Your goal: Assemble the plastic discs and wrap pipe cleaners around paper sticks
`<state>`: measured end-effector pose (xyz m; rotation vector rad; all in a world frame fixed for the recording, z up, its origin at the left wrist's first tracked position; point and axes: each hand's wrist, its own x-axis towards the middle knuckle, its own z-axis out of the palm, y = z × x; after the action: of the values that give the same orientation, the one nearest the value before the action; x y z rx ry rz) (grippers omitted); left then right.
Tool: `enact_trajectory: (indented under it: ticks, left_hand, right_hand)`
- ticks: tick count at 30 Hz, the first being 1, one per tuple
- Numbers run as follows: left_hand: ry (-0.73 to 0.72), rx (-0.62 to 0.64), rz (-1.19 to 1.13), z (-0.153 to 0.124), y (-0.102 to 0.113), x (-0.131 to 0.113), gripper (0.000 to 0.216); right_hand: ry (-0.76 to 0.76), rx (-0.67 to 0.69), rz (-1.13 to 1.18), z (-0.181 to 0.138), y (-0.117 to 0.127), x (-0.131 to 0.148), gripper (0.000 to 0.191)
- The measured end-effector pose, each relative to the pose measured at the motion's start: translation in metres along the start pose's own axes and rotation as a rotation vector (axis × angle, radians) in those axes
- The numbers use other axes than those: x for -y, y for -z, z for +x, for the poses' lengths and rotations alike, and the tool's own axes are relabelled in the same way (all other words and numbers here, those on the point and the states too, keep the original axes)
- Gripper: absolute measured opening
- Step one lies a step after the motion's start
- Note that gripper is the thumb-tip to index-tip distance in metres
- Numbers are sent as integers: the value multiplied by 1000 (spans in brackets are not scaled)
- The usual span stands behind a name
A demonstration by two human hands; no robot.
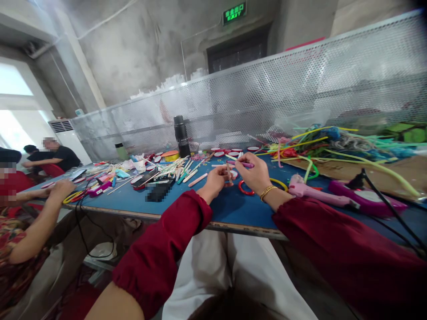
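Note:
Above the blue tabletop (pixel 187 200), my left hand (pixel 216 180) is closed on a thin brownish strip (pixel 229 171) that stands roughly upright. My right hand (pixel 256 172) pinches a slim purple pen-like stick (pixel 246 164), its left end close to the strip. Whether the two pieces touch, I cannot tell. Below and between the hands lies a red ring (pixel 245 192), partly covered by my right hand. A yellow ring (pixel 283 183) shows behind the right wrist.
To the right lie a pink handheld tool (pixel 322 193), a purple device (pixel 367 202) with a black cable and a heap of coloured flexible strips (pixel 320 142). Loose sticks (pixel 175 171), a black phone (pixel 160 190) and a black bottle (pixel 181 135) are left. A co-worker's hands (pixel 62 191) are far left.

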<state>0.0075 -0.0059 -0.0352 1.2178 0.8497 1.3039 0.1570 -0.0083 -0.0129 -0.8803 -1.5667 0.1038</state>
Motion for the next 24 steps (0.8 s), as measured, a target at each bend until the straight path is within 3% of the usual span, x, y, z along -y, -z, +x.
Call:
enact_trajectory:
  ticks: [24]
  left_hand:
    - [3,-27,12,-1,-1,-2,28]
  right_hand:
    - [-19,-29,-30,0,1,1,9]
